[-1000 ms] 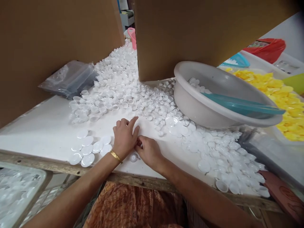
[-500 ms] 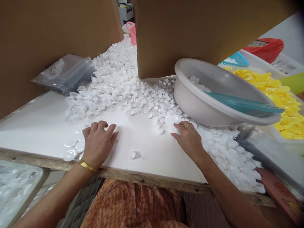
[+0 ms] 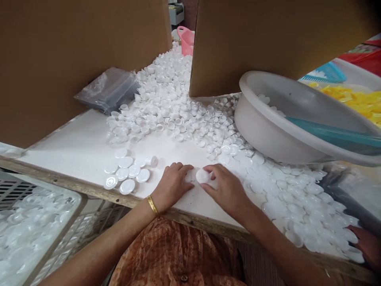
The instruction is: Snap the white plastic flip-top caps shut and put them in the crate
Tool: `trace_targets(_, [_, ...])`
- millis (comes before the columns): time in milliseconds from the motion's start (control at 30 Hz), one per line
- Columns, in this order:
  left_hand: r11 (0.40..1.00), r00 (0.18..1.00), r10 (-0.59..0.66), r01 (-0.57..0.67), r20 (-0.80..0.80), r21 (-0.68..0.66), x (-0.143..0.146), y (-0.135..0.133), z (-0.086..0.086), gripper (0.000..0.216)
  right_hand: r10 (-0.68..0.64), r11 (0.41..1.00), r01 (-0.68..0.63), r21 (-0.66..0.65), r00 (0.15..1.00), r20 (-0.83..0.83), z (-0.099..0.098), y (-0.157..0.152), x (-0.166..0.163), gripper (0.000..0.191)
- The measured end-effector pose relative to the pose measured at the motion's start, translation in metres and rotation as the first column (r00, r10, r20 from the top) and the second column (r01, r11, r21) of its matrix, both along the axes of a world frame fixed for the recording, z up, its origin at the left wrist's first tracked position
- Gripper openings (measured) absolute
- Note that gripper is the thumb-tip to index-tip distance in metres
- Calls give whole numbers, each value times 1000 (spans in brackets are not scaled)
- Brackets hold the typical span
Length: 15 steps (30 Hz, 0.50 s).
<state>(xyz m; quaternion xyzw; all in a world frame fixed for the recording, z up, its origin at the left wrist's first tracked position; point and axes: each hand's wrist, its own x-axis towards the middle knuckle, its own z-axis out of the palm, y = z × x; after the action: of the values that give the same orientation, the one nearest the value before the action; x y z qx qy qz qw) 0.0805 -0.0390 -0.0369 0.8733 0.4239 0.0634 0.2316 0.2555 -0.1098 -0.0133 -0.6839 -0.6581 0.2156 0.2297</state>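
My two hands meet near the front edge of a white table top (image 3: 77, 147). My right hand (image 3: 226, 190) pinches a small white plastic saucer (image 3: 203, 176) between thumb and fingers. My left hand (image 3: 172, 184), with a gold bangle on its wrist, is curled with its fingertips against a small white piece beside that saucer; I cannot make out what the piece is. Left of my hands lies a small group of white saucers (image 3: 126, 172) set out flat, with one tiny white cup (image 3: 153, 161) on its side next to them.
A big heap of tiny white cups (image 3: 166, 99) runs to the back between two cardboard walls. More saucers (image 3: 285, 190) spread at right under a tilted white basin (image 3: 268, 131). A plastic bag pack (image 3: 108, 89), a crate at lower left and yellow pieces are around.
My hands were apart, the right at the saucer heap and the left by the laid-out saucers. They have come together at the front edge, the right now holding a saucer.
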Motion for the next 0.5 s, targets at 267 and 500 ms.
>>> trace_targets(267, [987, 994, 105, -103, 17, -120, -18, -4, 16, 31, 177, 981, -181, 66, 982, 69, -20, 12, -30, 33])
trace_targets(500, [981, 990, 135, -130, 30, -142, -11, -5, 13, 27, 182, 977, -188, 97, 981, 70, -26, 15, -36, 32])
